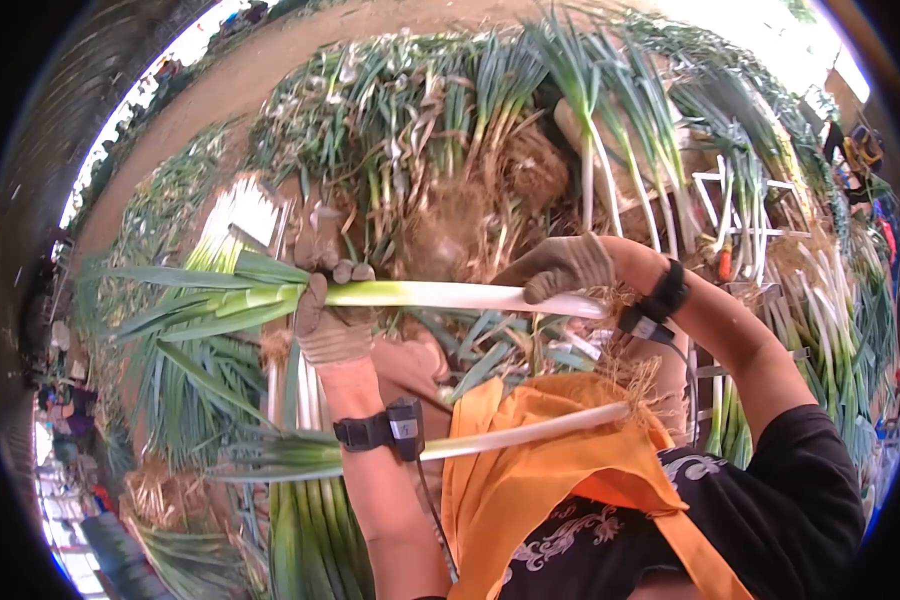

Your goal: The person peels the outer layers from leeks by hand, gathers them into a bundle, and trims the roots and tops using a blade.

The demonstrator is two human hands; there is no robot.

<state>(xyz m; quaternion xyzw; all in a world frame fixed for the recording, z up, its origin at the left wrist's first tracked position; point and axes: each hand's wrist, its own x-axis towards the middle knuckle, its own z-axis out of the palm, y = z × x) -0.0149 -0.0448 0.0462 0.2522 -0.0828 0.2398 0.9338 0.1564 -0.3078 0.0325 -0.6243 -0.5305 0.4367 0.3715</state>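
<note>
I hold a long green onion level in front of me, its leaves pointing left and its hairy roots to the right. My left hand, in a worn glove, grips it where the white stalk turns green. My gloved right hand closes over the white stalk near the root end. A second green onion lies across my orange apron, roots to the right. Both wrists carry black bands with wires.
A large heap of unwashed green onions with soil and roots lies ahead. Trimmed white stalks are stacked at left, more bundles below and at right. Bare dirt ground lies beyond.
</note>
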